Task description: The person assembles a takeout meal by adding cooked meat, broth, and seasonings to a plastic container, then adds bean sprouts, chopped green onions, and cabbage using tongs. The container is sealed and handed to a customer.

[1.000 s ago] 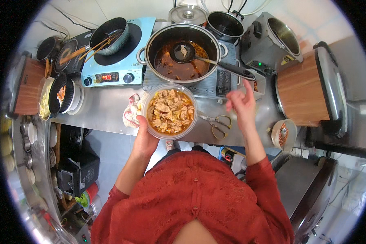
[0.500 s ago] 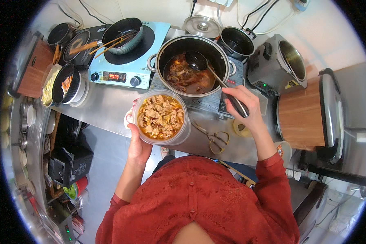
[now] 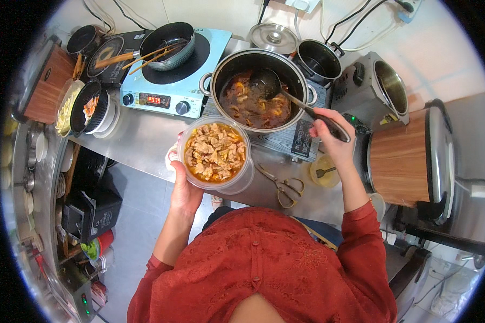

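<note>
My left hand [image 3: 186, 191] grips a round clear plastic tub [image 3: 246, 161] filled with meat pieces [image 3: 215, 151] in orange-brown broth. In my right hand [image 3: 337, 141] is the dark handle of a ladle [image 3: 267, 84]. The ladle's black bowl sits in a large steel pot [image 3: 216, 81], above or at the surface of a dark red-brown stew [image 3: 256, 113]; whether it carries any stew I cannot make out. The pot stands on a cooktop [image 3: 305, 139] just beyond the tub.
Scissors [image 3: 283, 188] lie near the counter's front edge, beside a small yellowish bowl [image 3: 323, 171] with a brush-like tool. At left are a blue cooktop [image 3: 161, 89] with a wok [image 3: 170, 48] and chopsticks, and stacked bowls [image 3: 89, 110]. A wood-panelled cooker [image 3: 399, 156] stands right.
My right hand has shifted right and lower, turning the ladle's handle flatter. The ladle's bowl has moved slightly right in the pot. The tub stays in my left hand, nearly still.
</note>
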Demonstrator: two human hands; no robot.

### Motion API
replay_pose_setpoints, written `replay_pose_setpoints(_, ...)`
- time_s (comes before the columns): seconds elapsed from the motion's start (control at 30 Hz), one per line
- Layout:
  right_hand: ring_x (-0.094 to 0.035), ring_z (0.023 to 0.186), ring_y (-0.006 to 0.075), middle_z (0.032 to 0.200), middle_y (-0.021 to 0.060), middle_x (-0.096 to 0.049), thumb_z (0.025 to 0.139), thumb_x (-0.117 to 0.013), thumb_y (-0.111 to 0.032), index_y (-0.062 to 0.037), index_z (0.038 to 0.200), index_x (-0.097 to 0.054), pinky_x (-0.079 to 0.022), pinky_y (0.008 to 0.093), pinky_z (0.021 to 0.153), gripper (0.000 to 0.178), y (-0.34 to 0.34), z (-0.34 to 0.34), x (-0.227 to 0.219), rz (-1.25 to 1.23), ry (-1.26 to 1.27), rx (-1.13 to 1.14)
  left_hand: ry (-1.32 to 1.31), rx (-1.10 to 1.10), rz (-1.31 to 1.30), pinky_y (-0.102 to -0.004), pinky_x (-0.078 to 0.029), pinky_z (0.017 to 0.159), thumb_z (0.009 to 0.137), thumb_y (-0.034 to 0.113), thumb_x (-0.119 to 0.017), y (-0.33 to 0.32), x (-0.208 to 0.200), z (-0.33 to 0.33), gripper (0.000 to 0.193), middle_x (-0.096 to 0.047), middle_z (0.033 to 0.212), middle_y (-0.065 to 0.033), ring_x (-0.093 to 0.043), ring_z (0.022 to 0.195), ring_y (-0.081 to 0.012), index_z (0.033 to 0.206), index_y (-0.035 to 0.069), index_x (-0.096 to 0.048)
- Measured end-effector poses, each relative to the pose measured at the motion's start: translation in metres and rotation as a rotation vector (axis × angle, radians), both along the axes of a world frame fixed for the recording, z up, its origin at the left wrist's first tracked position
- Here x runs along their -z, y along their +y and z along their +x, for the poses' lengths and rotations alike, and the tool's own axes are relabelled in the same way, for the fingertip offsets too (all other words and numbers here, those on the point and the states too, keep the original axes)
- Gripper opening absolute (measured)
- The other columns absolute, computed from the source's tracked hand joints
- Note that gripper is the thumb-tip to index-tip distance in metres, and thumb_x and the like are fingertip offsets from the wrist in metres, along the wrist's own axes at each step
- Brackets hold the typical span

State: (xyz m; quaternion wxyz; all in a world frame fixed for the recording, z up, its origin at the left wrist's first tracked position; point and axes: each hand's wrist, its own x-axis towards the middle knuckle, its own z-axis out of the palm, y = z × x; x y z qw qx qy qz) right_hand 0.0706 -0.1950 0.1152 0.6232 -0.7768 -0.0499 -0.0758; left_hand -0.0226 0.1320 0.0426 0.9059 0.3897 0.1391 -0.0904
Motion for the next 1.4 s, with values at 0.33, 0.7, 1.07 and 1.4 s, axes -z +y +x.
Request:
replay_pose_setpoints(0.33,-0.063,0.062,0.0180,0.081,0.0136,-0.065,0.093,-0.057,-0.017,0.0041,0.118,-0.059,-0.053,0.0308,0.059,0.032,-0.010,-0.041,-0.042,0.357,0.068,0.040,-0.032,0.015,-0.023,-0.0485,-0.027,0.114,0.077,0.074,-0.052,0.001,-0.010,0.000,0.096,-0.034,0.151,-0.0067,-0.032,0.139,-0.0262,0.149,0.016,-0.026)
replay_pose_setpoints(0.7,-0.064,0.065,0.0184,0.077,0.0115,-0.066,0.083,-0.070,-0.024,0.0002,0.105,-0.066,-0.052,0.0284,0.063,0.033,0.012,-0.100,-0.079,-0.154,-0.321,-0.324,-0.014,-0.033,-0.030,-0.0476,-0.027,0.113,0.076,0.073,-0.053,-0.003,-0.026,-0.005,0.094,-0.036,0.151,-0.0036,-0.032,0.140,-0.0251,0.149,0.019,-0.028)
replay_pose_setpoints(1.07,-0.057,0.072,0.0101,0.084,0.0042,-0.060,0.096,-0.056,-0.035,-0.0060,0.131,-0.049,-0.049,0.0240,0.061,0.046,-0.036,-0.059,-0.050,0.668,0.253,0.042,-0.090,-0.205,-0.224,-0.0405,-0.031,0.111,0.088,0.057,-0.059,-0.041,-0.017,-0.028,0.076,-0.046,0.143,-0.0059,-0.040,0.133,-0.0209,0.143,0.010,-0.038)
replay_pose_setpoints(1.4,-0.056,0.083,0.0249,0.087,0.0122,-0.056,0.089,-0.056,0.000,0.0025,0.107,-0.063,-0.046,0.0356,0.077,0.019,-0.026,0.076,0.002,-0.734,-0.822,-0.628,-0.016,-0.685,-0.106,-0.0348,-0.046,0.094,0.083,0.061,-0.065,-0.135,-0.008,-0.063,0.073,-0.059,0.122,-0.0026,-0.055,0.113,-0.0128,0.132,0.009,-0.048)
